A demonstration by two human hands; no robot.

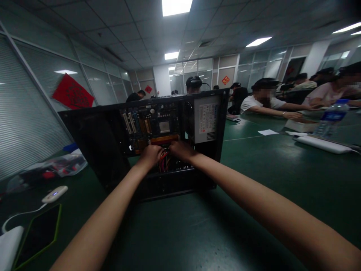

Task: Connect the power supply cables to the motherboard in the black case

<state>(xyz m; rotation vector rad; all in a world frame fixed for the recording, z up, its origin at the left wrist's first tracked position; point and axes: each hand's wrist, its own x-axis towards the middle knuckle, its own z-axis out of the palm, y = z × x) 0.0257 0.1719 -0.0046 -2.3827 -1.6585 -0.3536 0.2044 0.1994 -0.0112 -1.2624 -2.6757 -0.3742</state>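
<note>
A black computer case [177, 187] stands with its side open towards me. Inside it are a motherboard [169, 113] with several slots and a silver square chip [164, 127], and a power supply [208, 118] with a white label. Both my hands reach into the lower part. My left hand [152, 153] is curled near the left end of a long orange-brown strip [165, 140]. My right hand [182, 150] is curled at its right end. What the fingertips grip is hidden. Red, yellow and dark cables [164, 162] hang between and below my hands.
The green table [180, 229] carries a phone [39, 235], a small white device [55, 194] on a cable, and plastic bags [60, 165] at left. A water bottle [331, 118], a white box [301, 124] and paper [267, 132] lie right. Several people sit beyond.
</note>
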